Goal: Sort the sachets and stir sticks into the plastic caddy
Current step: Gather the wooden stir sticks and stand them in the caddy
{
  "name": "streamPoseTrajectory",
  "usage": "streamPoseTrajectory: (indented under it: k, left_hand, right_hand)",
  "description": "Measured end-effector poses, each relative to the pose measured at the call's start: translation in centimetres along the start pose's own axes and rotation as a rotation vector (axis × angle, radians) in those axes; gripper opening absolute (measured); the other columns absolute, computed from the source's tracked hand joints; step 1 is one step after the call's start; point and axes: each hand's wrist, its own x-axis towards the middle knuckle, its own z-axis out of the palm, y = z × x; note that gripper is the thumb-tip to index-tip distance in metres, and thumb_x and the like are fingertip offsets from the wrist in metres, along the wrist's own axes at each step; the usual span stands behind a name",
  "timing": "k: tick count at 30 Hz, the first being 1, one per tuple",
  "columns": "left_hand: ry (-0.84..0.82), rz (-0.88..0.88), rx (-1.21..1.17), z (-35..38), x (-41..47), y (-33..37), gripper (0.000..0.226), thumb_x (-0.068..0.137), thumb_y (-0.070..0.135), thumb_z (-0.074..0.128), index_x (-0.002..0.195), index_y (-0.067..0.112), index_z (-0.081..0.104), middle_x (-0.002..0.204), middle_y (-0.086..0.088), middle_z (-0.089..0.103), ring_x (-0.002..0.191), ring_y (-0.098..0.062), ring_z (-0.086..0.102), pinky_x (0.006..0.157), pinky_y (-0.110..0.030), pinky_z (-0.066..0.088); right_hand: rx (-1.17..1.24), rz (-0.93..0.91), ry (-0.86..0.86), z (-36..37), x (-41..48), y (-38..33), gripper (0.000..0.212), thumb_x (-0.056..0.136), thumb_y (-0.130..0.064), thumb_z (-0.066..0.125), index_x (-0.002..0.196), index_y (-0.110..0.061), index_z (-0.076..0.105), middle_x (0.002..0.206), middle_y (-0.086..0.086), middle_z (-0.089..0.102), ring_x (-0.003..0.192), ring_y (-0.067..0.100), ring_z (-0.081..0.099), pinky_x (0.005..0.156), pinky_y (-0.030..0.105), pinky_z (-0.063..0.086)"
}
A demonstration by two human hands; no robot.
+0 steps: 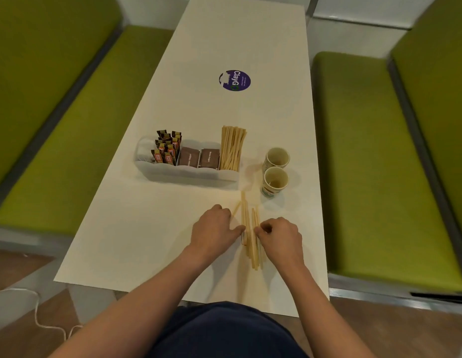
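A clear plastic caddy [173, 171] stands mid-table. Its left part holds upright orange-and-brown sachets [168, 148], its middle parts hold brown sachets [199, 157], and its right end holds a bundle of wooden stir sticks [231, 148]. Several loose stir sticks [250, 228] lie on the table near the front edge. My left hand [214, 231] rests on their left side, fingers touching the sticks. My right hand [281, 236] presses in from the right, fingers curled against the sticks. Neither hand has lifted any stick.
Two paper cups [275, 171] stand just right of the caddy, close beyond the loose sticks. A round purple sticker [234, 80] lies farther up the white table [121, 241]. Green benches [374, 164] flank both sides.
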Motion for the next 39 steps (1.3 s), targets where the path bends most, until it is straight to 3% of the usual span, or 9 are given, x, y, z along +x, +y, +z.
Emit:
streamPoseTrajectory:
  k: [3, 7, 11, 15, 22, 28, 35, 39]
  left_hand:
    - [0.033, -0.013, -0.022, 0.4, 0.2, 1.0, 0.040, 0.086, 0.051, 0.067, 0.103, 0.015, 0.061, 0.100, 0.000, 0.057, 0.092, -0.024, 0.060, 0.072, -0.039, 0.053]
    - [0.027, -0.066, -0.067, 0.4, 1.0, 1.0, 0.016, 0.083, 0.020, 0.065, 0.095, 0.009, 0.066, 0.090, -0.004, 0.066, 0.084, -0.028, 0.065, 0.069, -0.041, 0.057]
    - [0.019, -0.158, -0.145, 0.4, 1.5, 0.3, 0.026, 0.073, 0.003, 0.057, 0.095, 0.009, 0.070, 0.090, -0.007, 0.070, 0.082, -0.031, 0.066, 0.072, -0.042, 0.059]
    - [-0.027, -0.192, -0.124, 0.0, 1.8, 0.3, 0.017, 0.069, 0.005, 0.064, 0.084, 0.011, 0.068, 0.088, -0.007, 0.069, 0.077, -0.031, 0.066, 0.068, -0.038, 0.057]
    - [-0.039, -0.112, 0.104, -1.2, 1.8, 0.3, 0.021, 0.075, 0.011, 0.066, 0.096, 0.013, 0.062, 0.097, -0.003, 0.059, 0.083, -0.029, 0.060, 0.062, -0.031, 0.041]
    - [-0.037, -0.090, 0.092, -2.2, 2.2, -0.8, 0.021, 0.074, 0.010, 0.066, 0.094, 0.014, 0.067, 0.088, -0.005, 0.062, 0.074, -0.029, 0.058, 0.056, -0.030, 0.040]
    - [-0.041, -0.014, -0.106, -4.9, 2.8, -2.7, 0.024, 0.077, 0.009, 0.065, 0.094, 0.020, 0.079, 0.082, 0.000, 0.072, 0.074, -0.022, 0.066, 0.068, -0.036, 0.059]
    - [0.060, 0.082, -0.398, -9.6, 3.6, -1.9, 0.023, 0.081, 0.005, 0.071, 0.093, 0.021, 0.080, 0.079, 0.007, 0.074, 0.071, -0.010, 0.068, 0.065, -0.023, 0.055]
  right_hand:
    - [-0.004, 0.004, 0.007, -0.1, -0.1, 0.0, 0.018, 0.096, -0.026, 0.065, 0.101, -0.015, 0.079, 0.095, 0.000, 0.075, 0.086, 0.020, 0.069, 0.079, 0.036, 0.058]
    - [-0.038, 0.020, 0.008, -0.2, 0.1, 0.1, 0.015, 0.092, -0.018, 0.065, 0.089, -0.011, 0.079, 0.084, 0.002, 0.074, 0.076, 0.022, 0.068, 0.075, 0.038, 0.059]
    - [-0.061, 0.026, 0.004, -0.3, 0.4, -0.3, 0.018, 0.089, -0.024, 0.065, 0.086, -0.010, 0.076, 0.082, 0.003, 0.072, 0.074, 0.025, 0.066, 0.067, 0.034, 0.054]
    - [-0.130, 0.043, -0.044, -0.4, 0.8, -0.7, 0.017, 0.090, -0.025, 0.064, 0.081, -0.012, 0.071, 0.082, 0.003, 0.067, 0.072, 0.025, 0.063, 0.063, 0.033, 0.052]
    - [-0.146, 0.125, -0.120, -0.6, 1.9, -1.7, 0.015, 0.080, -0.028, 0.068, 0.083, -0.014, 0.063, 0.091, 0.006, 0.067, 0.083, 0.031, 0.064, 0.063, 0.030, 0.046]
    - [-0.200, 0.082, -0.110, -0.7, 2.4, -2.0, 0.020, 0.081, -0.027, 0.069, 0.096, -0.017, 0.061, 0.097, 0.004, 0.064, 0.087, 0.029, 0.063, 0.068, 0.033, 0.051]
    - [-0.221, 0.057, -0.106, -0.6, 2.8, -2.1, 0.016, 0.083, -0.032, 0.069, 0.091, -0.020, 0.063, 0.092, 0.001, 0.065, 0.081, 0.025, 0.063, 0.065, 0.030, 0.049]
    - [-0.194, 0.044, -0.106, -0.8, 2.6, -1.8, 0.010, 0.083, -0.030, 0.066, 0.085, -0.021, 0.063, 0.085, -0.001, 0.064, 0.077, 0.023, 0.063, 0.064, 0.031, 0.053]
